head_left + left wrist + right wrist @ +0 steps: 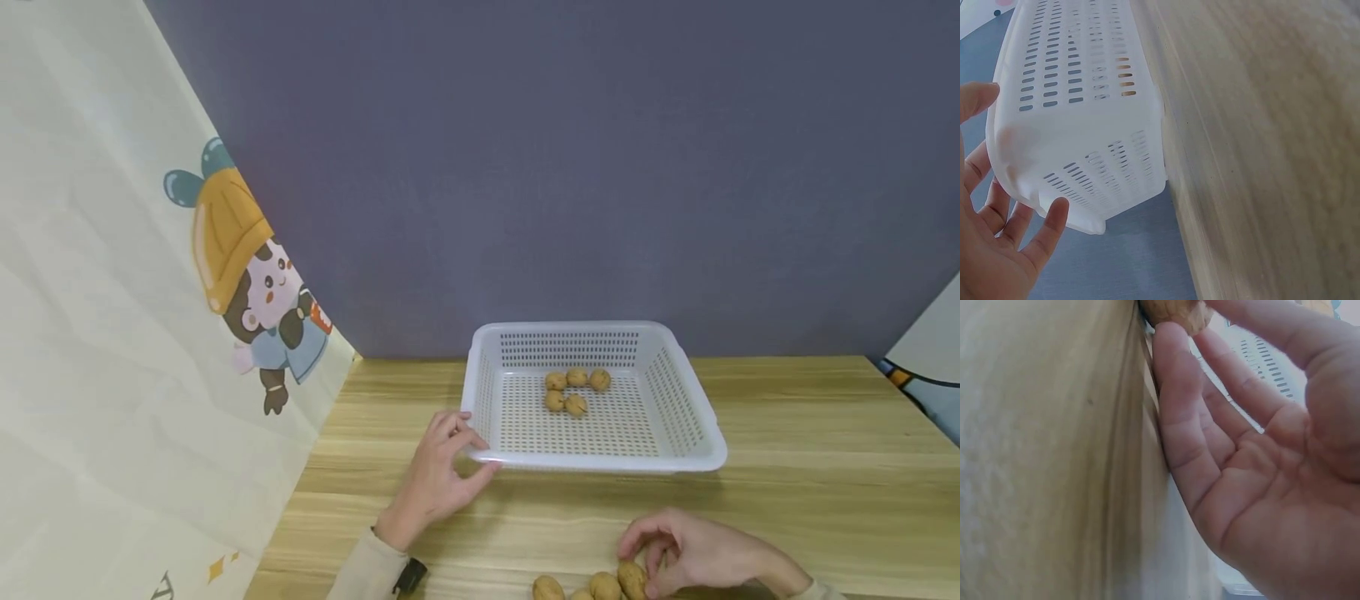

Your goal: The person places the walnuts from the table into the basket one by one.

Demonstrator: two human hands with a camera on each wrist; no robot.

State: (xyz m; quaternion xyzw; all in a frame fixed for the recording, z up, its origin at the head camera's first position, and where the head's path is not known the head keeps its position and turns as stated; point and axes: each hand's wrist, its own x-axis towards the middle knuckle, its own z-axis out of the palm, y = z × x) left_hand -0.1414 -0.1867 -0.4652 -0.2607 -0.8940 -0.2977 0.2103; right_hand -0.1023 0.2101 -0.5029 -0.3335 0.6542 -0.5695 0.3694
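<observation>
A white perforated plastic basket sits on the wooden table, with several walnuts grouped inside it. My left hand holds the basket's near left corner, fingers over the rim and thumb against the outer side; the left wrist view shows the same hand around that corner. At the near edge of the head view, my right hand pinches a walnut between thumb and fingers. In the right wrist view that walnut is partly cut off at the top. Several more walnuts lie beside it, partly out of frame.
A dark grey-blue panel rises right behind the basket. On the left stands a pale sheet with a printed cartoon figure. The wooden tabletop extends to the right of the basket.
</observation>
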